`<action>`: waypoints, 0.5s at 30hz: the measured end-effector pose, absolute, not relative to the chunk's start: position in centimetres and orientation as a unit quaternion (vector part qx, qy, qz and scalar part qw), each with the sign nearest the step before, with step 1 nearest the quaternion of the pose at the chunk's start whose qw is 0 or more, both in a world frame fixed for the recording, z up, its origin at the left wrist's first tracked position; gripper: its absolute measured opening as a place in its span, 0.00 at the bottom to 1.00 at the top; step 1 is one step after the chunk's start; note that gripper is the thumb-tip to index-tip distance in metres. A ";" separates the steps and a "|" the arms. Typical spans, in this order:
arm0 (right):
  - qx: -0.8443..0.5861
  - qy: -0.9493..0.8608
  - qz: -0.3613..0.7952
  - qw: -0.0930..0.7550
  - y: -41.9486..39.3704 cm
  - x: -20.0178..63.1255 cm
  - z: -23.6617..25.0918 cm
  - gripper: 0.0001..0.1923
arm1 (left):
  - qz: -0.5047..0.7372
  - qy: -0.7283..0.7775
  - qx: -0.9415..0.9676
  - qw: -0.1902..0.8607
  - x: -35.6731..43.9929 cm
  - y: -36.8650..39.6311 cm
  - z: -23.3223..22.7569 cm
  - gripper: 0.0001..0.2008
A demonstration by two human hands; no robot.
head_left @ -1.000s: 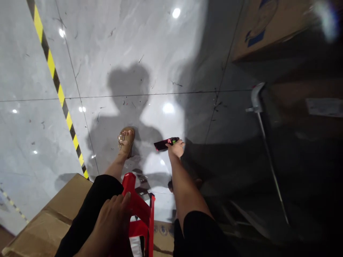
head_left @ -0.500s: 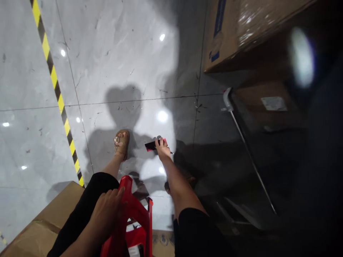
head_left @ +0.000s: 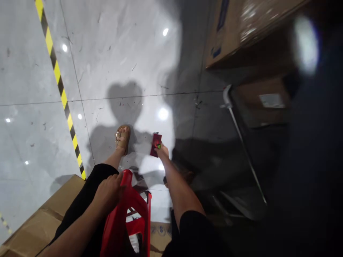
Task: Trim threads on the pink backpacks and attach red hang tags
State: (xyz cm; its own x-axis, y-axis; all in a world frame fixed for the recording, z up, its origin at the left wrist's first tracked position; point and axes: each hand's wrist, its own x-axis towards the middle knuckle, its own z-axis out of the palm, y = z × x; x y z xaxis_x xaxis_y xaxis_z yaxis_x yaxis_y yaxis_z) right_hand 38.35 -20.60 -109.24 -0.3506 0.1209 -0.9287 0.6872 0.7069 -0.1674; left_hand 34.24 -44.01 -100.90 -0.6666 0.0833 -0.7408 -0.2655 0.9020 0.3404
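Low in the middle, my left hand [head_left: 109, 190] is closed over the upper edge of a red plastic frame [head_left: 114, 226] that looks like a stool with open sides. My right hand [head_left: 163, 152] reaches down over the pale floor and grips a small flat dark-red packet [head_left: 154, 150] with a bright green spot on it. The packet stands nearly lengthwise away from me, and its print is too small to read. Just left of it is my foot in a tan buckled sandal [head_left: 123, 140].
Yellow-and-black tape [head_left: 60, 85] runs along the floor at left. A cardboard box [head_left: 57, 207] lies bottom left; a larger wrapped carton [head_left: 230, 34] stands top right. On the dark right side a metal pole with a grey end [head_left: 245, 150] lies slanted.
My right hand has turned the packet from lying crosswise to pointing away from me, showing its red face. My left hand stays on the red frame. The view has shifted slightly.
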 end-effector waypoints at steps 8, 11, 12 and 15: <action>0.277 0.658 -0.614 0.335 -24.9 43.2 -86.1 0.22 | 0.558 0.745 -0.142 0.337 38.2 -41.6 -81.5 0.42; 0.266 0.648 -0.660 0.272 -24.2 44.9 -78.2 0.26 | 0.646 0.673 -0.101 0.344 37.6 -37.9 -75.7 0.30; 0.268 0.651 -0.665 0.249 -23.6 45.4 -75.7 0.25 | 0.665 0.656 -0.083 0.348 37.5 -36.8 -73.8 0.25; 0.284 0.678 -0.660 0.157 -21.1 47.1 -68.4 0.22 | 0.710 0.612 -0.039 0.346 37.5 -34.6 -67.9 0.20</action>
